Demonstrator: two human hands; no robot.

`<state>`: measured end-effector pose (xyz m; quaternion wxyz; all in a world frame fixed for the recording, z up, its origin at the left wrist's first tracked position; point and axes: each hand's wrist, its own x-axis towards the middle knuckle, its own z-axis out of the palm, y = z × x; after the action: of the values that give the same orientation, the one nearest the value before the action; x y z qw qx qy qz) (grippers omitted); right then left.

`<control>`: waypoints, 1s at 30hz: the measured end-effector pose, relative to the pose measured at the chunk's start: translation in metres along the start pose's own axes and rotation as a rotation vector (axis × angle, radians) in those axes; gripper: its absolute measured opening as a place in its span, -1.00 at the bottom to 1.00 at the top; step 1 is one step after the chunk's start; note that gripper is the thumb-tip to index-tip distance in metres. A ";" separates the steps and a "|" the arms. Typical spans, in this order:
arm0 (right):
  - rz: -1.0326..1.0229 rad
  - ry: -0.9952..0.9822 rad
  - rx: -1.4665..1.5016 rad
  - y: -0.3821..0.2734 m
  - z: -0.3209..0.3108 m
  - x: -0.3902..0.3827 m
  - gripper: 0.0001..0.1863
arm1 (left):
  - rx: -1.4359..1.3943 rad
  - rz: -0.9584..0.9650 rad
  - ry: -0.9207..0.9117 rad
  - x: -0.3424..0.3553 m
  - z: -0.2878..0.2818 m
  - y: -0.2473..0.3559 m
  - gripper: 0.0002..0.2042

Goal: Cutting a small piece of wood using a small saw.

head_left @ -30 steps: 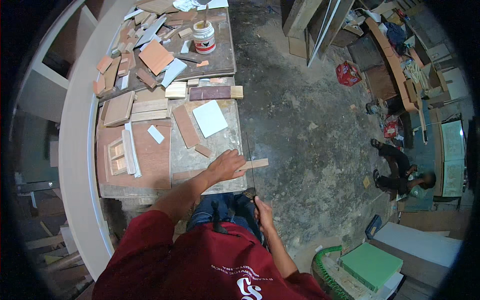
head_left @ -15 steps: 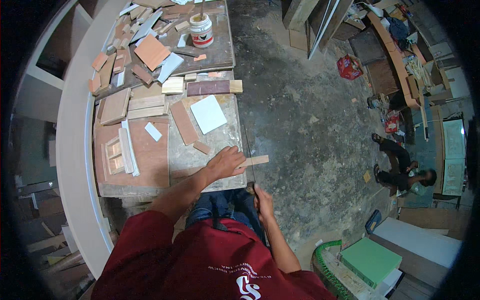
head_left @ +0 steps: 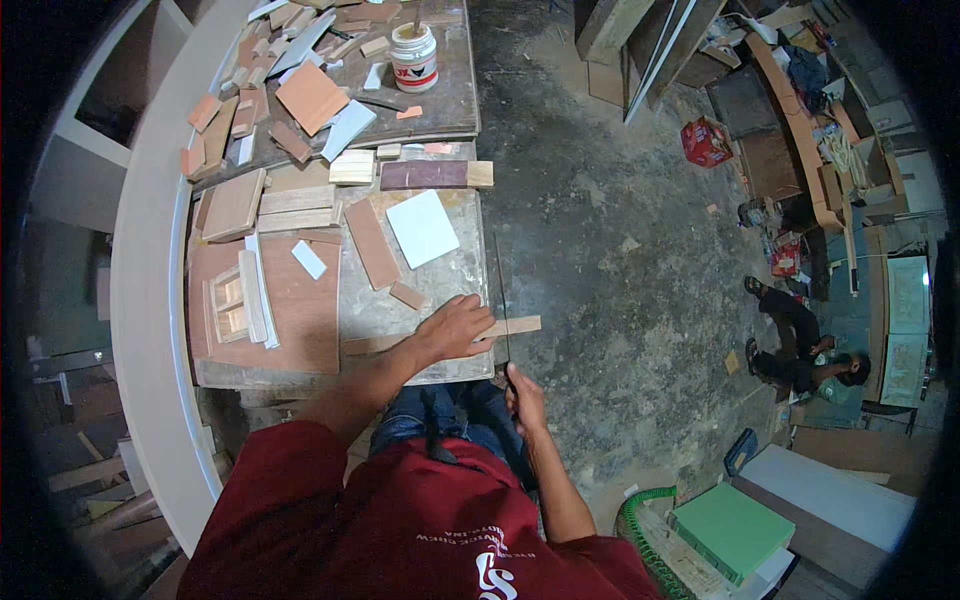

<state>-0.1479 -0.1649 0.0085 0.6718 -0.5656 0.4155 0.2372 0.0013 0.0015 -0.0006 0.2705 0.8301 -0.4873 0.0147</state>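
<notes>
Head view: left hand (head_left: 455, 327) stays pressed on the strip (head_left: 515, 326) overhanging the bench (head_left: 440, 290) edge, as a second ago; right hand (head_left: 524, 395) grips the saw (head_left: 500, 290), blade across it, cut seemingly unfinished.

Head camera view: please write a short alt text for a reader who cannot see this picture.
Seen from above, a person in a red shirt presses the left hand on a thin wooden strip that overhangs the edge of a workbench, while the right hand holds a thin saw across it. Wood offcuts, a white square tile and a white tub lie on the bench.
</notes>
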 end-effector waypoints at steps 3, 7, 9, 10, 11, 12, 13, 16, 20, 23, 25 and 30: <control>-0.024 0.023 0.028 -0.006 0.007 -0.014 -0.54 | -0.011 -0.017 -0.012 -0.004 0.000 -0.001 -0.76; -0.003 0.045 -0.028 0.031 -0.010 -0.027 -0.53 | -0.018 -0.024 0.002 -0.002 0.001 0.001 -0.76; -0.024 0.076 -0.052 0.022 -0.007 -0.033 -0.57 | -0.016 -0.018 0.002 -0.005 0.000 -0.002 -0.76; -0.040 0.034 0.064 0.013 -0.001 -0.022 -0.58 | -0.018 -0.008 0.002 -0.006 -0.001 -0.002 -0.76; -0.041 0.040 0.067 0.001 0.005 -0.007 -0.58 | -0.021 -0.002 0.002 -0.003 -0.001 0.000 -0.76; -0.082 0.036 0.107 -0.010 0.011 0.009 -0.58 | -0.009 -0.003 -0.008 0.001 -0.001 0.002 -0.77; -0.119 0.027 0.143 -0.014 0.013 0.016 -0.57 | 0.006 -0.010 -0.020 0.002 -0.001 0.004 -0.78; -0.059 0.038 0.102 0.004 0.009 0.005 -0.58 | -0.032 -0.009 0.010 -0.004 0.002 -0.001 -0.75; -0.010 0.050 0.044 0.027 -0.007 -0.022 -0.54 | 0.002 -0.023 -0.027 -0.008 0.001 -0.001 -0.75; -0.055 0.033 0.078 0.011 0.000 0.001 -0.55 | -0.020 0.002 -0.002 -0.002 0.003 -0.001 -0.75; -0.082 0.017 0.107 -0.013 0.011 0.009 -0.57 | -0.018 0.021 0.003 -0.001 0.003 -0.002 -0.75; -0.010 0.028 0.124 0.013 0.005 -0.015 -0.58 | -0.008 -0.007 -0.001 -0.005 0.000 -0.002 -0.75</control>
<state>-0.1646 -0.1545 0.0137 0.7008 -0.5281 0.4362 0.1996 0.0003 0.0058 -0.0026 0.2737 0.8306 -0.4848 0.0116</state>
